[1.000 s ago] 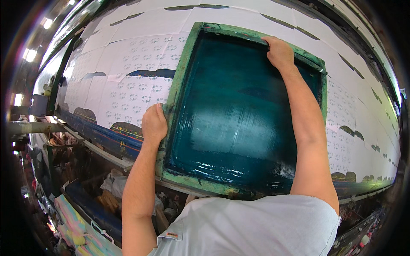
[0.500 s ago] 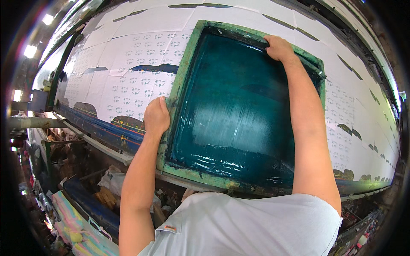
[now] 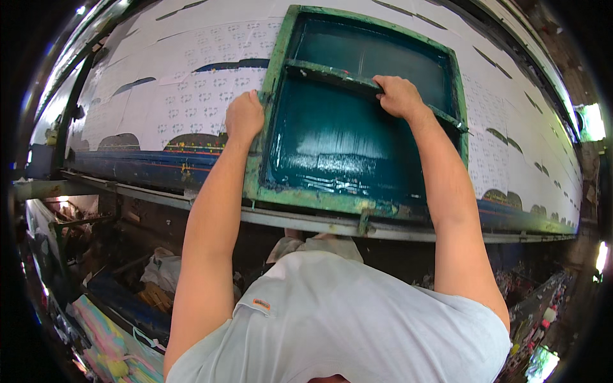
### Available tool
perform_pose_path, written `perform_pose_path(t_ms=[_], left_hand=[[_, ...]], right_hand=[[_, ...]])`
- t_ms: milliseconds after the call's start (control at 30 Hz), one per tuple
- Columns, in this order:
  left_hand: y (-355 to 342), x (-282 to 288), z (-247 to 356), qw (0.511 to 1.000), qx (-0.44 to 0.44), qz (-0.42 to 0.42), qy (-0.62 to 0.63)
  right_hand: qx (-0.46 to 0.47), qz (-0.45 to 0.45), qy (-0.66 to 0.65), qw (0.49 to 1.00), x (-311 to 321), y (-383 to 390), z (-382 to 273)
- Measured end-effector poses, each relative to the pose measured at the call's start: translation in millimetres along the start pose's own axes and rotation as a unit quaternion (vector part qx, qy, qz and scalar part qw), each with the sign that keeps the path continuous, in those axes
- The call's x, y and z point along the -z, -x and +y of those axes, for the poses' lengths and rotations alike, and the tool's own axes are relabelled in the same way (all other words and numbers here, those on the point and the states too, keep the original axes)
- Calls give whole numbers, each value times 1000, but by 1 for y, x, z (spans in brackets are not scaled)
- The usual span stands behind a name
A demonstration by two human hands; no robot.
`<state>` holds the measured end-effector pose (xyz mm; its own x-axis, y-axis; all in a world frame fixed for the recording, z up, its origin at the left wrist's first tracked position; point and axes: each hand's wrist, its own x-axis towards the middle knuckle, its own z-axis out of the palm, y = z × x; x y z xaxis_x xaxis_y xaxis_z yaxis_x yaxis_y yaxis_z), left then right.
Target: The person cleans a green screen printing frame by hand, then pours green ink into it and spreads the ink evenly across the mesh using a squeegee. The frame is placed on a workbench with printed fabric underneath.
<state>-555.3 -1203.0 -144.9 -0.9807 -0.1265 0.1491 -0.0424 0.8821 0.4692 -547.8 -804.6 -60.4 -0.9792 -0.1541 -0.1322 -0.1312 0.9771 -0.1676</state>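
Note:
A screen-printing frame (image 3: 319, 197) with green, paint-stained rails lies on the printing table in front of me. Its mesh (image 3: 325, 137) is covered with wet dark teal ink. My left hand (image 3: 245, 117) is closed at the frame's left rail, its fingertips hidden. Across the inside of the frame runs a long dark squeegee (image 3: 329, 76), spanning nearly its whole width. My right hand (image 3: 400, 96) is closed over the squeegee's top edge, right of its middle. Beyond the squeegee the mesh looks paler and streaked; nearer me the ink is glossy.
White sheets (image 3: 211, 96) with rows of small green prints cover the table on both sides, with dark curved patches between them. A metal rail (image 3: 300, 221) runs along the near table edge. Below left lie a crumpled pale bag (image 3: 163, 269) and a multicoloured cloth (image 3: 105, 329).
My right hand has drawn the squeegee from the frame's far end toward me, uncovering mesh behind it. My left hand stays at the left rail. The whole view has shifted.

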Motion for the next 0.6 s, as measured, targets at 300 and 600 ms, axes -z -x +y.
perform_pose_path(t_ms=[300, 600], left_hand=[[-1, 2, -4, 1000, -7, -22, 19], [-6, -2, 0, 999, -11, -35, -6]], right_hand=[[32, 29, -29, 999, -35, 170, -64], [98, 102, -22, 990, -68, 245, -79]])
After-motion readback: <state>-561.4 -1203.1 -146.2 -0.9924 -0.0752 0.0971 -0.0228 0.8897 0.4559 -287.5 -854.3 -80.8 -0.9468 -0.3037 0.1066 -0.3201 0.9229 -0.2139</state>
